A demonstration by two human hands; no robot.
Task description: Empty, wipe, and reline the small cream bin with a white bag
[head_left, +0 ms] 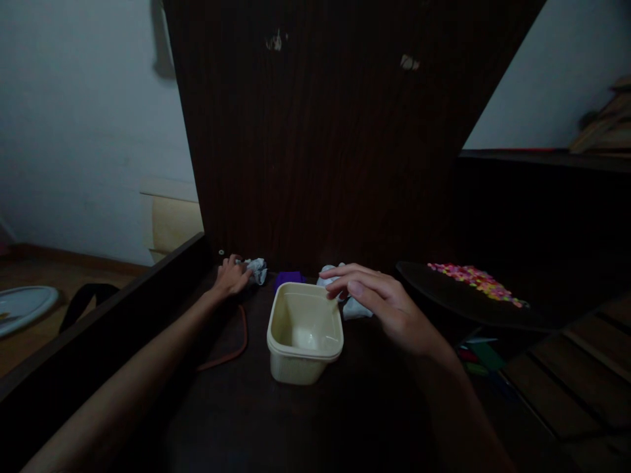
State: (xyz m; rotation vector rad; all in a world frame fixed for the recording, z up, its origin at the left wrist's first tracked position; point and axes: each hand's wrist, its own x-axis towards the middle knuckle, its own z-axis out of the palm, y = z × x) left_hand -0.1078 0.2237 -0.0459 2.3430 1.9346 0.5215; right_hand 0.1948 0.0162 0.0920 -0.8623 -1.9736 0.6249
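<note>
An off-white plastic tub (296,368) stands upright on the dark surface, and its inside looks bare. To its left, my left hand (231,277) is closed at the edge of a crumpled piece of paper (257,270) by the back panel. My right hand (384,299) hovers at the tub's right rim with fingers stretched out and nothing in them. Partly hidden behind those fingers are pale crumpled pieces (357,309). Behind the tub sits a purple object (288,278), its lower part covered.
A reddish-brown cord or band (245,335) lies left of the tub. The tall dark panel (315,151) rises behind, and a raised edge (123,315) runs along the left. Many small colourful pieces (476,282) rest on a dark shelf at right.
</note>
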